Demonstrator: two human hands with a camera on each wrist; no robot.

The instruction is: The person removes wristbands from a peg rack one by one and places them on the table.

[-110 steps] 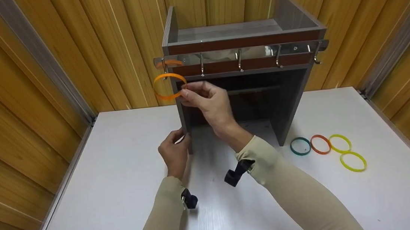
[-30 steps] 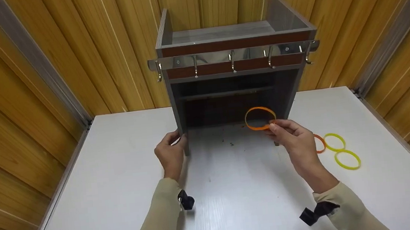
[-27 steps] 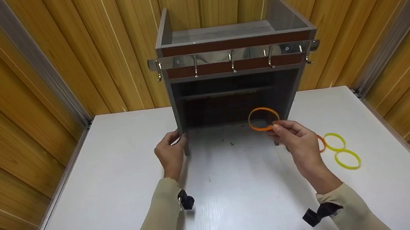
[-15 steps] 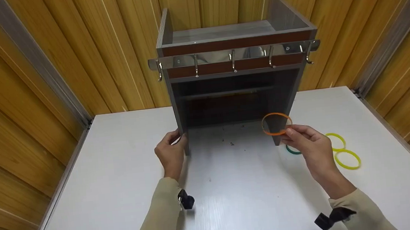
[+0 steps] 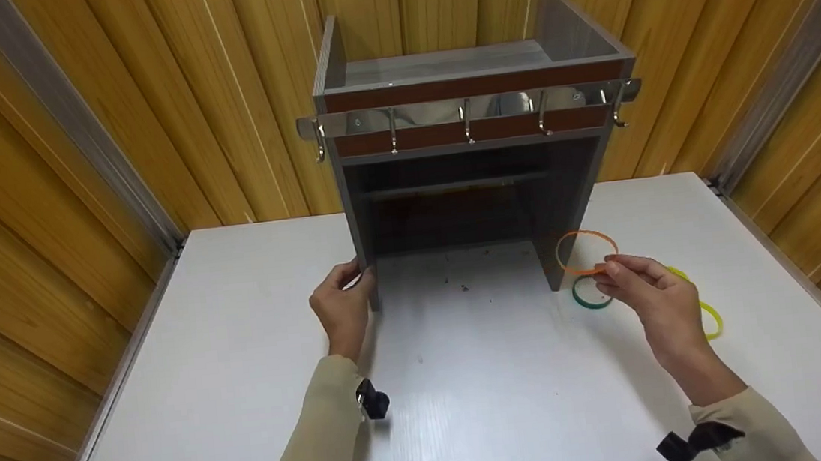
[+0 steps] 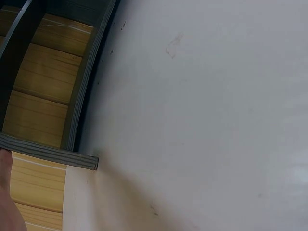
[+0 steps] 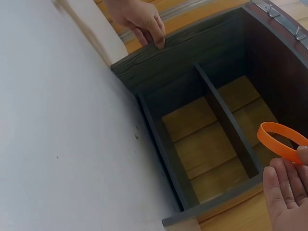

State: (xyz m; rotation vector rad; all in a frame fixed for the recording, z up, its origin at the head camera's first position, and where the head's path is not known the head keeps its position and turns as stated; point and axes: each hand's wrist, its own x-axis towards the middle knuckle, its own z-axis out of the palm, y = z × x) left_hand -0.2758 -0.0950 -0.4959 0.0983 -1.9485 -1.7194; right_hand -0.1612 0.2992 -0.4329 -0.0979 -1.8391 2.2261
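My right hand pinches an orange silicone wristband between thumb and fingers, holding it up near the front of the right side panel. In the right wrist view the same orange band shows at the fingertips. My left hand grips the lower front edge of the left panel of a grey wooden shelf unit; the right wrist view shows those fingers over the panel edge. A green wristband lies on the table just below the orange one. Two yellow wristbands are partly covered by my right hand.
A metal rail with several hooks runs across the unit's front; nothing hangs on it. The unit stands on a white table against wood-patterned walls. Small dark specks dot the tabletop below the unit.
My right hand has carried the orange band from near the leftmost hook down and right, past the right panel. It now covers the red band. My left hand keeps its grip on the panel.
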